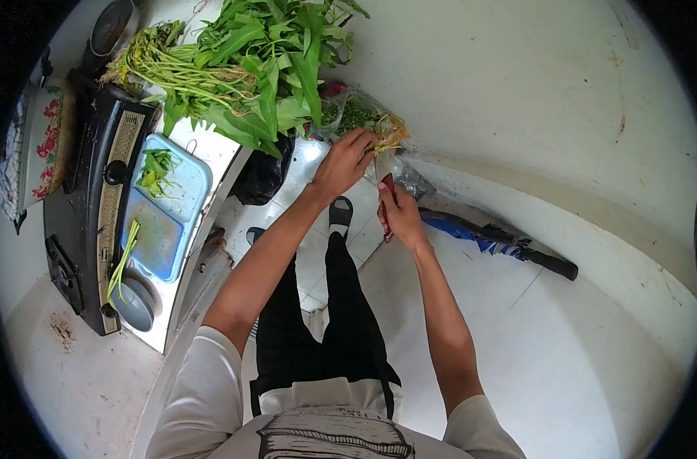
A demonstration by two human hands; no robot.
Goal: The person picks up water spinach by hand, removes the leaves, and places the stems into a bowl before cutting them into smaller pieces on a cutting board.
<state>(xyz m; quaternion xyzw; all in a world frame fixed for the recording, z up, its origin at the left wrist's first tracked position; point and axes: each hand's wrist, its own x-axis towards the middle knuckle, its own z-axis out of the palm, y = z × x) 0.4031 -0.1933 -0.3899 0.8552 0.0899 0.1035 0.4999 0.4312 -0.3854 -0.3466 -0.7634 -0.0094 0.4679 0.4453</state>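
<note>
My left hand is closed, its fingertips pinched on a small bunch of yellowish rooted stem ends over the floor. Just below it, my right hand wraps round a knife with a red-brown handle. The thin blade points up toward the left hand's fingers and is barely visible. Under the left hand, a clear plastic bag holds green scraps. A large heap of leafy water spinach lies on the counter's end, with roots and stems toward the left.
On the white counter sit a blue tray with cut leaves, a grey bowl with stems across it, and a black gas stove. A black bag hangs beside the counter. A blue-and-black folded item lies by the wall.
</note>
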